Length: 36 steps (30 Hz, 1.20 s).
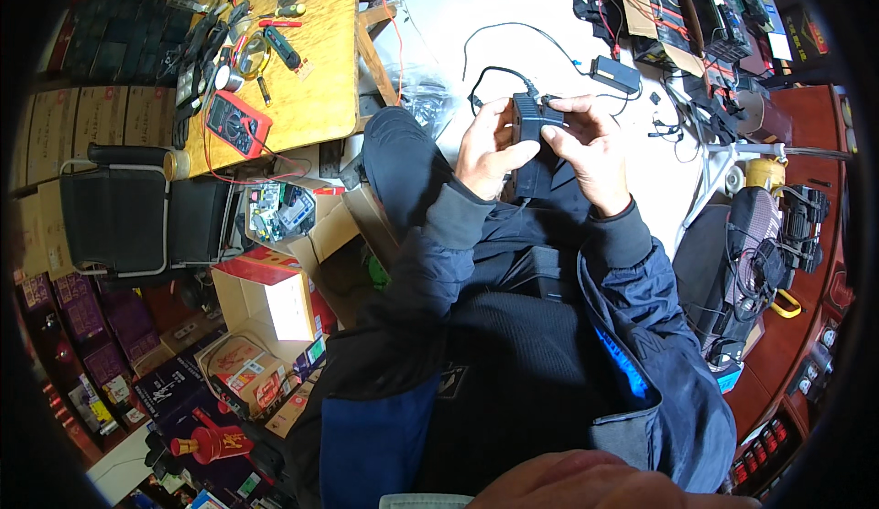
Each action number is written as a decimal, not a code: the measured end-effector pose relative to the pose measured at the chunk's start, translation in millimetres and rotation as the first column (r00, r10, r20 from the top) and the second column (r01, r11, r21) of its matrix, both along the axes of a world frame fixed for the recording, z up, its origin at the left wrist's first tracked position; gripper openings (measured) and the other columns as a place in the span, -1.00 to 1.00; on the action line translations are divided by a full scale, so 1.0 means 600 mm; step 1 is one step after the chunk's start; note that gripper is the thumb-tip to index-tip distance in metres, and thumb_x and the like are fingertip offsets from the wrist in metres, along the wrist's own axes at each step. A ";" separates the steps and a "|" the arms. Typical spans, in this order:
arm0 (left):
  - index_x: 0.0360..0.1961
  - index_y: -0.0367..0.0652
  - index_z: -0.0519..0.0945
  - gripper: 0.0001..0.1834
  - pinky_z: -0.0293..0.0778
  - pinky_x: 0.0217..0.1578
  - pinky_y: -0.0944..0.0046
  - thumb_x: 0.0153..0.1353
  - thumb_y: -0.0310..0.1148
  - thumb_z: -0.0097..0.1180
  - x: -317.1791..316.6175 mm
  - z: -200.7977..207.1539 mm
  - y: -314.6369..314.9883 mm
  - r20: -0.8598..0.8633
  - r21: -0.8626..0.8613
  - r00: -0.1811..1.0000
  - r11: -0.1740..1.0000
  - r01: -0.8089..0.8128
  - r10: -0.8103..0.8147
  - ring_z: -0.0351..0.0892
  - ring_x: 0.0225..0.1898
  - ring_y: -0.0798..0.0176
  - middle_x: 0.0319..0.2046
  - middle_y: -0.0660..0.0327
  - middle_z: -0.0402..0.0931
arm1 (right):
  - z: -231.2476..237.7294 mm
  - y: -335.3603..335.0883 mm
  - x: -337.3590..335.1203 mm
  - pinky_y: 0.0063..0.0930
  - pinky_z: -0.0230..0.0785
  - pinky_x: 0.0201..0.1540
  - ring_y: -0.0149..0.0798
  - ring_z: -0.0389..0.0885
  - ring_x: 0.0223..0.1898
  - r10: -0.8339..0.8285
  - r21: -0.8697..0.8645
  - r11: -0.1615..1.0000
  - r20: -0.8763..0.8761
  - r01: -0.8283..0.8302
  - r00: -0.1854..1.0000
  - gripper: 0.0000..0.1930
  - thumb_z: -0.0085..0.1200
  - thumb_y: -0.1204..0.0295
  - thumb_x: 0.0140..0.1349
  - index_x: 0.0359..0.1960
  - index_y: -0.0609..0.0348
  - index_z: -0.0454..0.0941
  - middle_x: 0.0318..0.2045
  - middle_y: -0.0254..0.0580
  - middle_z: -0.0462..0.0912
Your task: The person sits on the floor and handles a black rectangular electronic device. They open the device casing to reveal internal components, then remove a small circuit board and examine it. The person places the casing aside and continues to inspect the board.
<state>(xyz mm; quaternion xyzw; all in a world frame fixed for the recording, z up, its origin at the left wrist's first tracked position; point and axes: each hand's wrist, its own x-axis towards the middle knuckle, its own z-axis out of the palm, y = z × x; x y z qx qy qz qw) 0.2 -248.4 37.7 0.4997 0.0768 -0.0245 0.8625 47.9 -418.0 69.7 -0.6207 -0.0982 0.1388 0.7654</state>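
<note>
My left hand (491, 154) grips the left side of a black ribbed box (531, 172) that looks like a power adapter, its thumb lying across the front. On the right side my right hand (593, 147) pinches the same box near its top, thumb and fingers closed on it. A black cable (499, 70) runs from the box's far end and curls to the left. The box is held above my lap, and its underside is hidden. Beyond my right hand, a second black power adapter (615, 74) with a cord lies on the white surface.
On the left stands a wooden table (320, 97) with a red multimeter (238, 124) and scattered tools. Open cardboard boxes (275, 298) and a black chair (114, 207) are below it. To the right are tangled cables (673, 124) and a box of leads (655, 15).
</note>
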 end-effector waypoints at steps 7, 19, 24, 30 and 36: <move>0.29 -0.36 0.36 -0.31 0.43 0.20 0.23 0.20 -0.37 0.37 0.002 -0.011 0.002 0.036 -0.086 0.999 0.996 -0.027 0.030 0.52 0.12 0.22 0.10 0.05 0.52 | 0.004 -0.001 -0.004 -0.46 0.50 0.17 -0.32 0.65 0.03 0.031 -0.003 1.000 0.008 -0.030 1.000 -0.64 0.31 0.64 0.17 0.02 0.29 0.56 0.02 -0.18 0.59; 0.28 -0.41 0.32 -0.37 0.36 0.28 0.22 0.24 -0.44 0.28 -0.004 -0.011 -0.014 0.074 -0.012 0.990 0.993 -0.119 0.119 0.49 0.18 0.22 0.19 0.00 0.48 | -0.001 0.004 -0.010 -0.50 0.52 0.11 -0.38 0.65 -0.05 -0.043 0.005 0.999 -0.017 0.043 0.999 -0.68 0.35 0.62 0.18 -0.02 0.32 0.60 -0.07 -0.21 0.62; 0.27 -0.40 0.33 -0.35 0.35 0.29 0.22 0.23 -0.41 0.31 -0.005 -0.008 -0.014 0.072 -0.016 0.989 0.992 -0.127 0.127 0.49 0.18 0.22 0.18 0.01 0.48 | 0.002 0.005 -0.010 -0.53 0.52 0.09 -0.39 0.64 -0.05 -0.034 0.023 0.999 -0.015 0.035 0.999 -0.68 0.35 0.62 0.18 -0.02 0.32 0.60 -0.08 -0.21 0.62; 0.23 -0.33 0.40 -0.41 0.47 0.13 0.30 0.24 -0.39 0.36 -0.004 -0.021 -0.013 0.112 -0.033 0.983 0.989 -0.142 0.144 0.55 0.05 0.29 0.06 0.11 0.53 | 0.007 0.002 -0.010 -0.50 0.50 0.13 -0.38 0.64 -0.04 -0.011 -0.009 1.000 -0.028 0.010 1.000 -0.67 0.34 0.63 0.18 -0.01 0.32 0.59 -0.05 -0.20 0.62; 0.21 -0.35 0.42 -0.43 0.44 0.17 0.24 0.25 -0.33 0.32 0.002 -0.026 -0.004 0.064 -0.081 0.995 0.994 -0.069 0.074 0.53 0.08 0.24 0.06 0.08 0.54 | 0.003 0.000 -0.008 -0.47 0.49 0.15 -0.34 0.65 0.01 -0.002 -0.011 1.000 -0.011 0.002 1.000 -0.66 0.33 0.64 0.18 0.00 0.33 0.60 -0.04 -0.16 0.64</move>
